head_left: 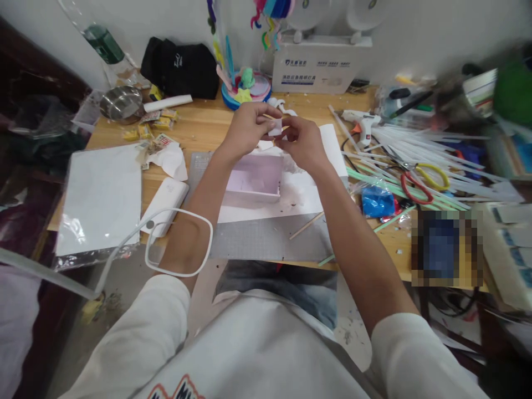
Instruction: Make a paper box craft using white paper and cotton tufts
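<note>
Both hands meet above the far edge of the work mat, with a small pale piece of paper (275,128) between them. My left hand (248,128) pinches the piece from the left. From the right, the bent fingers of my right hand (303,139) close at its edge; what exactly they grip is partly hidden. Below the hands sits an open lilac box (254,173), with a white sheet (299,194) under and beside it. A thin wooden stick (306,225) lies on the grey cutting mat (253,241).
A glue gun (363,126), many translucent glue sticks (415,144) and scissors (418,183) crowd the right side. On the left are a white power bank (165,205), bagged white paper (102,199) and a metal bowl (121,103). A white-framed loop (179,242) overhangs my left forearm.
</note>
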`<state>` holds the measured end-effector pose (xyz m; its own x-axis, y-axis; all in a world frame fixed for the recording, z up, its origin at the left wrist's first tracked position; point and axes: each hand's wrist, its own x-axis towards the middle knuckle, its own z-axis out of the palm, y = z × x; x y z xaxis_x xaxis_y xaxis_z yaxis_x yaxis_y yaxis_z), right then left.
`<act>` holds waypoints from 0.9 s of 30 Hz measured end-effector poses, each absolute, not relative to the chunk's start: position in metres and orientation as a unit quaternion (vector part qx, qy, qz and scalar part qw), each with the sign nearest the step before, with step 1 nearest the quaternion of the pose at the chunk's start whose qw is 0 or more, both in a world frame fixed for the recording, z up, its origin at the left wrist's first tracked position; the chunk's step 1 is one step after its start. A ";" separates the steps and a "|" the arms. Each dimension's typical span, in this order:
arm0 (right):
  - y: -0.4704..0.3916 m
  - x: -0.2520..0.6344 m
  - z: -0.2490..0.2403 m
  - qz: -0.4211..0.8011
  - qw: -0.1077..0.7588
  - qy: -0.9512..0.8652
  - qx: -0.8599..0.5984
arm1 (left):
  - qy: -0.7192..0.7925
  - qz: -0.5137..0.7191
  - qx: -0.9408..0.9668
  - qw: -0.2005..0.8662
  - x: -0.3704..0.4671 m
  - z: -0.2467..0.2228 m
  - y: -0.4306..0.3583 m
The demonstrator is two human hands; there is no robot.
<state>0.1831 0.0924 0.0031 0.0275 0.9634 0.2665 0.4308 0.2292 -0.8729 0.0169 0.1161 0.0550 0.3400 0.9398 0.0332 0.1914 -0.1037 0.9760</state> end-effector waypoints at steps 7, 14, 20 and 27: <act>0.084 0.184 0.011 0.291 0.490 -0.580 -0.582 | 0.445 0.408 0.645 0.468 0.010 0.054 0.117; 0.056 0.180 0.056 0.444 0.539 -0.498 -0.514 | 0.386 0.424 0.660 0.485 0.018 0.079 0.108; 0.024 0.174 0.055 0.507 0.546 -0.444 -0.497 | 0.376 0.415 0.638 0.529 0.013 0.079 0.070; -0.015 0.161 0.033 0.514 0.569 -0.388 -0.512 | 0.378 0.421 0.627 0.535 0.005 0.054 0.033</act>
<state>0.1610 -0.0151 0.0335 0.1712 0.9816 -0.0842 -0.1881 -0.0513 -0.9808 0.0051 0.0326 0.0543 0.3594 0.9251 0.1222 0.0239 -0.1401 0.9899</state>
